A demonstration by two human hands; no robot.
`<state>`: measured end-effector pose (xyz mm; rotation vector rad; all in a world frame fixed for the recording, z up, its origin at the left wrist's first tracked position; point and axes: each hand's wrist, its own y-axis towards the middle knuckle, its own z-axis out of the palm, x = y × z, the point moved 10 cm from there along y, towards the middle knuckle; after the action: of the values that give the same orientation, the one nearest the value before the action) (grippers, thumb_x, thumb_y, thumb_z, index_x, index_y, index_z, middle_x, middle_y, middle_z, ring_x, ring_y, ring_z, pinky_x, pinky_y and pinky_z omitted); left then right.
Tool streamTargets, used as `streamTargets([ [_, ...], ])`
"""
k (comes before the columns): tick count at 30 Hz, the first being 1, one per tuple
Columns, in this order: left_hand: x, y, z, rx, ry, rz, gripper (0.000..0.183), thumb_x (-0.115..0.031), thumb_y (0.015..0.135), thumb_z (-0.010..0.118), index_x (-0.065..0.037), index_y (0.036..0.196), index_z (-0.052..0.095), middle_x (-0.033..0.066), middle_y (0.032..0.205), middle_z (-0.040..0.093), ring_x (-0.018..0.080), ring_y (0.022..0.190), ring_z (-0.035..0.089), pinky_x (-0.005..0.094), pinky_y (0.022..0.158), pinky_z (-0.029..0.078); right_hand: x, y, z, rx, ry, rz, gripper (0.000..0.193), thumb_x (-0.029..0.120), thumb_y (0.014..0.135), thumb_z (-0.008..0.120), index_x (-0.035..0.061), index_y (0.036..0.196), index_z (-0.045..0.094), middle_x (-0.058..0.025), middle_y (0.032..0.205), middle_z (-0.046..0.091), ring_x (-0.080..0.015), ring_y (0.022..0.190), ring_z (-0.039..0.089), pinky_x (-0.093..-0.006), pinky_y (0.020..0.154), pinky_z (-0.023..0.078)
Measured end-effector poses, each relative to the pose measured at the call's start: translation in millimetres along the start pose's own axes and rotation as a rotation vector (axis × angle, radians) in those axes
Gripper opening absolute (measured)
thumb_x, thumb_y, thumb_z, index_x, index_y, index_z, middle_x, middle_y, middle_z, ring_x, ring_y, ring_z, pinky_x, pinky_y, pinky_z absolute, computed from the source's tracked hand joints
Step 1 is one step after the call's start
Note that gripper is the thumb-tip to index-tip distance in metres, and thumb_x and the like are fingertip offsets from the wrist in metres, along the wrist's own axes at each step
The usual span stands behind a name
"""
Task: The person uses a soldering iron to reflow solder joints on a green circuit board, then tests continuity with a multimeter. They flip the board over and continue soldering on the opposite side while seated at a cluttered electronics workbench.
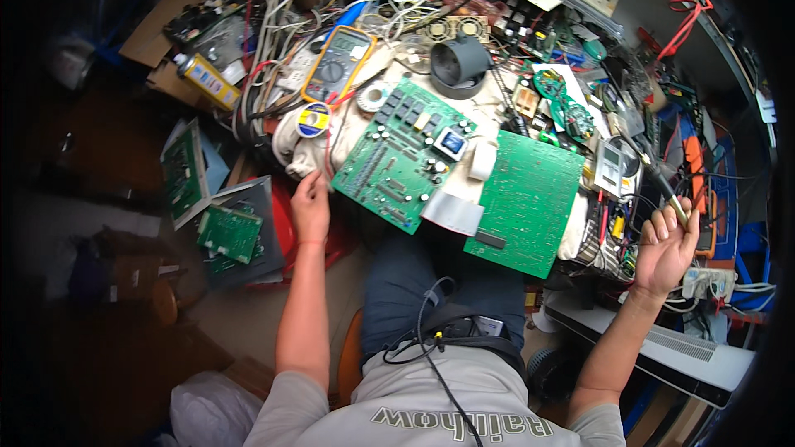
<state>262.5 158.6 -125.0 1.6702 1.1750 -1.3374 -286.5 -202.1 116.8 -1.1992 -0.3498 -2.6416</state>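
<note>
My left hand [310,203] is closed, thumb and fingers together, at the left edge of the bench beside the crumpled pale cloth [306,156]. What lies in its fingertips, if anything, is too small to make out. Just above it is a solder spool [313,120] with a yellow and blue label. At the far right, my right hand [667,248] grips a slim soldering iron [665,186] with a dark shaft. Between the hands lie a green circuit board [389,157] with its components up and a second board [530,199] showing its solder side, with a grey ribbon cable [453,213] between them.
A yellow multimeter [338,64] stands behind the spool, near a dark round cup [458,64]. Loose wires and board parts crowd the back. More boards [230,233] lie at lower left. A white slotted unit [654,348] sits below my right forearm.
</note>
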Motion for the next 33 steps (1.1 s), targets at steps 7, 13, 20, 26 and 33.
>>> streamTargets([
  [7, 5, 34, 14, -0.066, 0.012, 0.086, 0.026, -0.015, 0.1, 0.078, 0.006, 0.114, 0.075, 0.0126, 0.1, 0.081, 0.0166, 0.089, 0.077, 0.0292, 0.082, 0.059, 8, -28, -18, -0.017, -0.002, 0.0, 0.034, 0.037, 0.12, 0.043, 0.0101, 0.125, 0.063, 0.0005, 0.086, 0.045, -0.01, 0.07, 0.042, -0.0253, 0.062, 0.037],
  [13, 23, 41, 3, 0.028, -0.014, 0.056, 0.023, -0.015, 0.099, 0.08, 0.005, 0.11, 0.079, 0.0079, 0.094, 0.079, 0.0115, 0.081, 0.071, 0.0273, 0.076, 0.056, 9, -43, -28, -0.098, 0.006, -0.009, 0.031, 0.038, 0.119, 0.044, 0.0123, 0.123, 0.061, 0.001, 0.084, 0.045, -0.0098, 0.069, 0.042, -0.0254, 0.061, 0.037],
  [20, 7, 14, -24, 0.056, -0.044, -0.029, 0.017, -0.016, 0.107, 0.07, 0.001, 0.111, 0.07, 0.0037, 0.087, 0.073, 0.0096, 0.076, 0.066, 0.025, 0.069, 0.052, 1, -52, -22, -0.144, 0.032, 0.004, 0.029, 0.039, 0.119, 0.043, 0.0145, 0.119, 0.057, 0.0011, 0.082, 0.047, -0.0097, 0.066, 0.043, -0.026, 0.061, 0.038],
  [26, -32, -81, -4, 0.381, -0.409, -0.211, 0.025, -0.022, 0.112, 0.064, 0.001, 0.122, 0.068, 0.0021, 0.084, 0.064, 0.0115, 0.075, 0.062, 0.0277, 0.072, 0.054, -10, -57, -14, -0.098, 0.073, 0.025, 0.051, 0.044, 0.119, 0.035, 0.0039, 0.138, 0.062, 0.0015, 0.076, 0.047, -0.0098, 0.064, 0.042, -0.0261, 0.058, 0.037],
  [33, -66, -189, 17, 0.466, -0.641, -0.444, 0.026, -0.021, 0.114, 0.058, 0.002, 0.121, 0.07, 0.0092, 0.097, 0.073, 0.0191, 0.089, 0.071, 0.0371, 0.088, 0.061, -29, -67, 6, -0.023, 0.142, 0.035, 0.077, 0.059, 0.117, 0.025, -0.0024, 0.149, 0.059, -0.0102, 0.09, 0.072, -0.0202, 0.068, 0.057, -0.0307, 0.06, 0.046],
])
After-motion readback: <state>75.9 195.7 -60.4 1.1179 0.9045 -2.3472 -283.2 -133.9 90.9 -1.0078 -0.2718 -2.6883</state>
